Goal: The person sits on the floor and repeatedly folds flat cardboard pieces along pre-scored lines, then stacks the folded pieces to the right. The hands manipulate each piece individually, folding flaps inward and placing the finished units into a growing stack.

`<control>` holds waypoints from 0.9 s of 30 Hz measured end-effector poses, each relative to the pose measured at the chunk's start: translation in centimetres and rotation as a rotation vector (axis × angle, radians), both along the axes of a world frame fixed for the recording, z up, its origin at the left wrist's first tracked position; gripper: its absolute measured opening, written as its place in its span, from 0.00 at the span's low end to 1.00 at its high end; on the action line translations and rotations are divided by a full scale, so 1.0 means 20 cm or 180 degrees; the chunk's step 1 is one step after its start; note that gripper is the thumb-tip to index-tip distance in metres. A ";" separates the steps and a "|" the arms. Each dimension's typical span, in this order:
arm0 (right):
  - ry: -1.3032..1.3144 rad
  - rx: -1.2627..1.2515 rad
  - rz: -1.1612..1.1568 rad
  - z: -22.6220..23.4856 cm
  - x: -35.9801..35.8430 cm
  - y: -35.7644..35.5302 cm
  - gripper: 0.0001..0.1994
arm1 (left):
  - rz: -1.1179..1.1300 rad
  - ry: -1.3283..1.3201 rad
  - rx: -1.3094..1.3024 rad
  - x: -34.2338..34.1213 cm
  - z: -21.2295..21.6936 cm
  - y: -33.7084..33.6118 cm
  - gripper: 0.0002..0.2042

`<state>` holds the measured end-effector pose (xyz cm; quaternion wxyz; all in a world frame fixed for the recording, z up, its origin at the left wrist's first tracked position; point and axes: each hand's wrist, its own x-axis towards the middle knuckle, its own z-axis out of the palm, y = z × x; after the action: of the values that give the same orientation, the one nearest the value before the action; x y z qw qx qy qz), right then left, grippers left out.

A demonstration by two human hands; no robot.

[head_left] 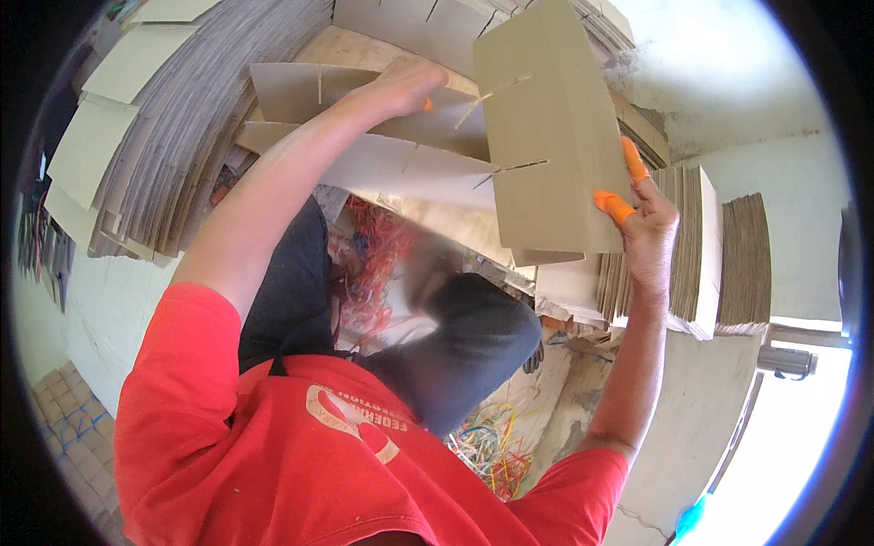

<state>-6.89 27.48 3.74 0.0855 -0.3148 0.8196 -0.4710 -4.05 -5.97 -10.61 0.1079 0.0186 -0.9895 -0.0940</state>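
My right hand point(649, 226), with orange finger covers, grips the right edge of a brown slotted cardboard panel point(542, 136), which stands tilted upright. Slots in this panel meet the ends of two long cardboard strips, a rear one point(341, 84) and a front one point(387, 162). My left hand point(411, 88) is curled over the rear strip, with an orange finger cover showing below it. Its other fingertips are hidden. The strips and panel are over a wooden board point(437, 223) in front of me.
Tall stacks of flat cardboard point(182, 118) rise at the left. More cardboard stacks point(696, 246) stand at the right beside a pale wall point(774, 173). Tangled coloured plastic straps point(369, 246) lie by my legs, with another tangle point(492, 446) nearer at the right.
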 end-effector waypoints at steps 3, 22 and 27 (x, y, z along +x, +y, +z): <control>-0.0246 -0.0095 -0.0040 0.03 0.01 0.00 0.34 | 0.0093 -0.0169 0.0097 -0.07 -0.08 -0.04 0.15; 0.0441 0.2204 0.1121 -0.52 -0.01 -0.21 0.33 | -0.0007 0.0269 0.0606 -0.13 -0.10 -0.08 0.12; 0.2149 0.2479 -0.0223 -0.32 -0.11 -0.01 0.35 | -0.0190 0.1070 0.0797 -0.04 -0.06 -0.15 0.20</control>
<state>-9.06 27.24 -2.58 -0.0888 -0.3665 0.9262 -0.0055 -4.81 -9.03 -11.84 0.2654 -0.0134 -0.9383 -0.2212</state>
